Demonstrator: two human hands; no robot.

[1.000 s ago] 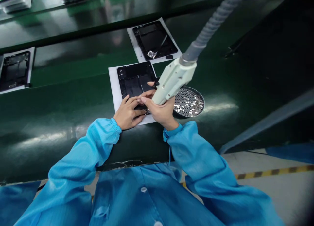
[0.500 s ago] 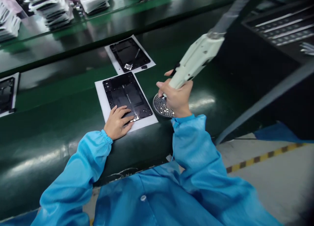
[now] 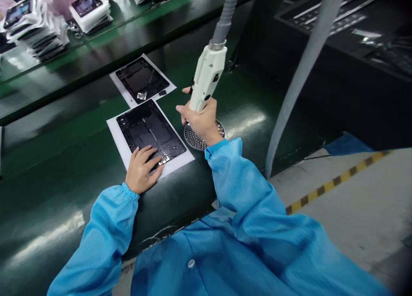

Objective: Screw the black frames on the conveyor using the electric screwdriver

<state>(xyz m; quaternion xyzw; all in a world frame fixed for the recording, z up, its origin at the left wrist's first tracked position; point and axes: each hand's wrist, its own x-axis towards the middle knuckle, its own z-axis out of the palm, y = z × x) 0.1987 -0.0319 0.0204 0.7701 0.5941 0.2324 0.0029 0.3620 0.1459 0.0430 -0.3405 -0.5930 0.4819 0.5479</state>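
My right hand [image 3: 204, 120] is wrapped round the lower end of a pale electric screwdriver [image 3: 209, 73], which hangs from a grey ribbed hose. Its tip is hidden behind my fingers, over a round metal tray full of small holes [image 3: 193, 140], probably holding screws. My left hand [image 3: 144, 169] lies with fingers spread on the lower edge of a black tablet housing [image 3: 146, 126], close to a small circuit board [image 3: 164, 159]. Under the housing is a white foam sheet [image 3: 180, 162].
Just behind lies a second tablet housing [image 3: 137, 77] on its own white sheet, with loose parts on it. Stacks of wrapped panels [image 3: 48, 34] stand on the raised shelf at upper left. A grey strap [image 3: 289, 90] hangs down at right, beside a dark rack.
The view has shifted to the right. The screwdriver stands more upright in my right hand, still over the round tray. My left hand stays on the tablet housing.
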